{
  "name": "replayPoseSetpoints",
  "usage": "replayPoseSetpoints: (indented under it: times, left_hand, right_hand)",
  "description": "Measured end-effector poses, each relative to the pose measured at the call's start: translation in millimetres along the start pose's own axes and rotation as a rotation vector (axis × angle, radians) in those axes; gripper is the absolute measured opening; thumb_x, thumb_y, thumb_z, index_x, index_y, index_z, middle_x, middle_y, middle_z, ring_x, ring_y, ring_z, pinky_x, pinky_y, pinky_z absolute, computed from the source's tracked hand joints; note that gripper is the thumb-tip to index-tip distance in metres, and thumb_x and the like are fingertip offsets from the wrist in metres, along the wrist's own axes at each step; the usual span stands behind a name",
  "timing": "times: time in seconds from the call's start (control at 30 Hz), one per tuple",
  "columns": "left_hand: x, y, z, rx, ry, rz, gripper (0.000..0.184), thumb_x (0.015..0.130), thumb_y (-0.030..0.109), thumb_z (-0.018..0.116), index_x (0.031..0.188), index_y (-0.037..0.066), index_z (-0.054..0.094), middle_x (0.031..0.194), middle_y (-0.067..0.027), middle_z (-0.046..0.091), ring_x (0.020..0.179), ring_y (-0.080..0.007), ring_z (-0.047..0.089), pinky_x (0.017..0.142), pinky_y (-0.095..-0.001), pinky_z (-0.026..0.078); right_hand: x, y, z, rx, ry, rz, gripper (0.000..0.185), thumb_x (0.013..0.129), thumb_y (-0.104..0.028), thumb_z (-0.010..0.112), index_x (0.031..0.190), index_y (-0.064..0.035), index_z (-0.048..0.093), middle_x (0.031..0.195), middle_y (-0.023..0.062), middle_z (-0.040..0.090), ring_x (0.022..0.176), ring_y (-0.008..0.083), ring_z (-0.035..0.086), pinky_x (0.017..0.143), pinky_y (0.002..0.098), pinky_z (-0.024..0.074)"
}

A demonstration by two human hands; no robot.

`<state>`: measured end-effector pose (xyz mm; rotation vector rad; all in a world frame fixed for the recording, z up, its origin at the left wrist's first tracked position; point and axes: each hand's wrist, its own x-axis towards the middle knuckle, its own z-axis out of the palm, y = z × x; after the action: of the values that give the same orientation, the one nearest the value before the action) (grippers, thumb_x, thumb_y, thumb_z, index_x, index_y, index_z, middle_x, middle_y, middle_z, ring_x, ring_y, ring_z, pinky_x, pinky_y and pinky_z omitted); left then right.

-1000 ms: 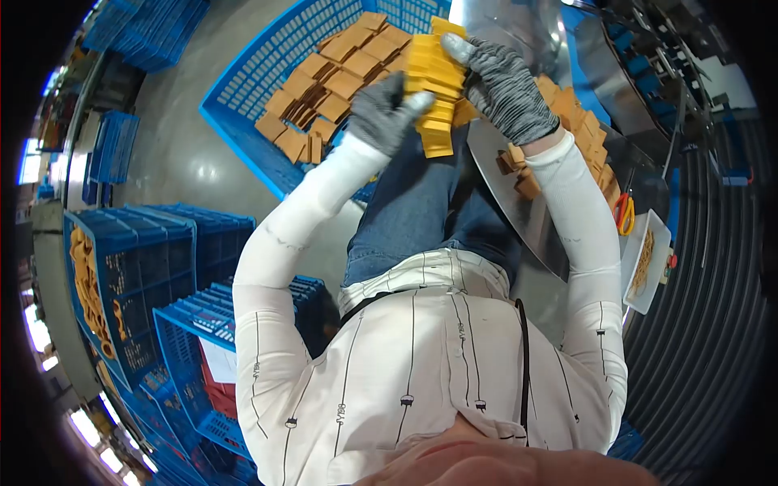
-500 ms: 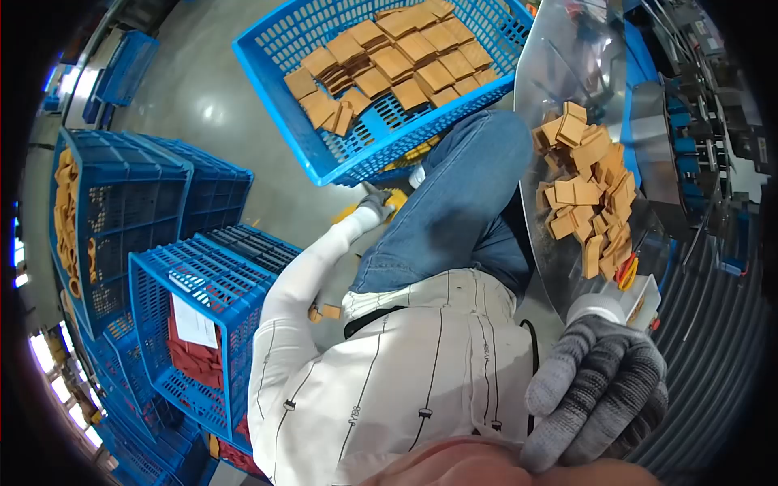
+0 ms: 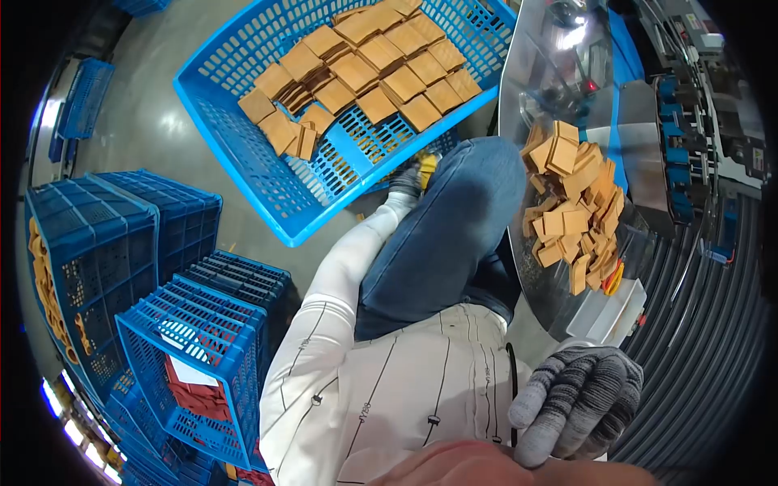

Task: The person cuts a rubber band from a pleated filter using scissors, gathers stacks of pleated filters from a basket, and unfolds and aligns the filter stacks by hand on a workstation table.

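My left hand (image 3: 405, 181), in a grey knit glove, reaches down beside my bent knee to a yellow thing (image 3: 427, 166) under the near side of the blue crate (image 3: 312, 209). Its fingers are mostly hidden, so its hold is unclear. That crate holds rows of flat tan pieces (image 3: 354, 71). My right hand (image 3: 579, 397), gloved in striped grey, is raised close to my chin with its fingers loosely bent and nothing visible in them. Beyond it, a heap of loose tan pieces (image 3: 579, 202) lies on a shiny metal tray (image 3: 527, 267).
Blue crates (image 3: 97, 235) stand stacked at the left, one (image 3: 190, 324) holding dark red pieces and a white paper. A small pale box (image 3: 608, 312) and red-and-yellow-handled tool (image 3: 613, 278) are by the tray. Machinery (image 3: 681, 154) and dark ribbed surface (image 3: 689, 340) lie right.
My left hand has moved forward and right, closer under the crate's side. My right hand has shifted slightly left, its fingers more bent. The view has also shifted.
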<state>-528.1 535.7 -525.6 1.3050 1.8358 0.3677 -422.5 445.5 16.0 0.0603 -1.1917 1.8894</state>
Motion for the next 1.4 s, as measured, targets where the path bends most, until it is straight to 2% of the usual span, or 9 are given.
replayPoseSetpoints:
  times: [0.13, 0.3, 0.33, 0.4, 0.43, 0.47, 0.6, 0.93, 1.4]
  left_hand:
    - [8.3, 11.4, 0.9, -0.035, -0.036, -0.016, 0.033, 0.080, 0.029, 0.057, 0.106, 0.009, 0.057, 0.105, -0.0151, 0.061, 0.095, -0.0316, 0.058, 0.085, -0.0387, 0.044]
    - [0.4, -29.9, -14.2, -0.055, -0.092, -0.083, 0.033, 0.080, 0.029, 0.057, 0.107, 0.009, 0.057, 0.104, -0.0154, 0.061, 0.095, -0.0317, 0.058, 0.084, -0.0386, 0.044]
    - [-2.4, -40.8, -19.1, -0.053, -0.105, -0.100, 0.033, 0.080, 0.029, 0.057, 0.107, 0.009, 0.057, 0.104, -0.0154, 0.061, 0.094, -0.0318, 0.058, 0.084, -0.0386, 0.044]
    - [-8.2, -50.9, -22.6, -0.054, -0.121, -0.118, 0.033, 0.080, 0.029, 0.057, 0.107, 0.009, 0.057, 0.104, -0.0155, 0.061, 0.094, -0.0318, 0.058, 0.084, -0.0386, 0.044]
    - [-10.2, -50.8, -23.0, -0.054, -0.123, -0.120, 0.033, 0.080, 0.029, 0.057, 0.107, 0.009, 0.057, 0.104, -0.0156, 0.061, 0.094, -0.0318, 0.058, 0.084, -0.0386, 0.044]
    - [-12.7, -49.9, -22.7, -0.054, -0.124, -0.121, 0.033, 0.080, 0.029, 0.057, 0.107, 0.009, 0.057, 0.104, -0.0157, 0.061, 0.094, -0.0319, 0.058, 0.084, -0.0385, 0.044]
    - [-17.6, -42.5, -17.0, -0.068, -0.122, -0.117, 0.033, 0.081, 0.029, 0.057, 0.107, 0.008, 0.057, 0.104, -0.0159, 0.061, 0.094, -0.0320, 0.058, 0.084, -0.0385, 0.045]
    - [-24.5, -14.0, 3.0, -0.089, -0.101, -0.090, 0.033, 0.081, 0.028, 0.057, 0.107, 0.008, 0.057, 0.103, -0.0164, 0.061, 0.094, -0.0323, 0.058, 0.084, -0.0383, 0.045]
    - [-12.4, -60.3, -33.7, -0.094, -0.161, -0.198, 0.033, 0.082, 0.027, 0.057, 0.108, 0.008, 0.057, 0.103, -0.0171, 0.061, 0.093, -0.0327, 0.059, 0.083, -0.0381, 0.046]
  right_hand:
    - [18.3, -0.1, -16.1, -0.031, -0.116, 0.028, 0.021, 0.087, -0.015, 0.052, 0.087, 0.0015, 0.065, 0.086, 0.0195, 0.062, 0.088, 0.0373, 0.062, 0.092, 0.0533, 0.0383]
    - [26.6, 6.5, -34.3, -0.008, -0.160, 0.050, 0.016, 0.084, -0.011, 0.055, 0.082, 0.0014, 0.065, 0.086, 0.0194, 0.062, 0.083, 0.0360, 0.063, 0.089, 0.0512, 0.0420]
    - [21.5, 6.9, -31.9, -0.026, -0.095, 0.041, 0.015, 0.084, -0.011, 0.056, 0.081, 0.0011, 0.065, 0.085, 0.0193, 0.063, 0.081, 0.0355, 0.063, 0.089, 0.0508, 0.0422]
    - [7.2, 11.3, -6.1, -0.001, 0.260, -0.096, 0.015, 0.084, -0.012, 0.057, 0.080, 0.0005, 0.065, 0.083, 0.0191, 0.063, 0.077, 0.0351, 0.064, 0.089, 0.0503, 0.0428]
    - [-2.6, 22.0, 25.6, 0.046, 0.547, -0.226, 0.016, 0.084, -0.014, 0.058, 0.081, 0.0002, 0.065, 0.081, 0.0190, 0.064, 0.075, 0.0352, 0.064, 0.088, 0.0502, 0.0432]
    - [-1.7, 27.1, 36.4, 0.068, 0.641, -0.286, 0.016, 0.084, -0.014, 0.058, 0.081, 0.0002, 0.065, 0.082, 0.0190, 0.063, 0.075, 0.0351, 0.064, 0.088, 0.0501, 0.0432]
    - [7.9, 19.0, 3.8, 0.040, 0.294, -0.130, 0.015, 0.084, -0.013, 0.058, 0.081, 0.0005, 0.064, 0.083, 0.0187, 0.063, 0.077, 0.0345, 0.063, 0.088, 0.0494, 0.0433]
    - [13.8, 20.4, -1.8, 0.021, 0.206, -0.082, 0.014, 0.083, -0.013, 0.059, 0.082, 0.0011, 0.062, 0.086, 0.0181, 0.061, 0.081, 0.0329, 0.062, 0.087, 0.0476, 0.0435]
    - [26.2, 21.0, -24.9, 0.017, 0.196, -0.047, 0.014, 0.082, -0.012, 0.059, 0.083, 0.0019, 0.059, 0.090, 0.0172, 0.058, 0.086, 0.0308, 0.060, 0.087, 0.0451, 0.0439]
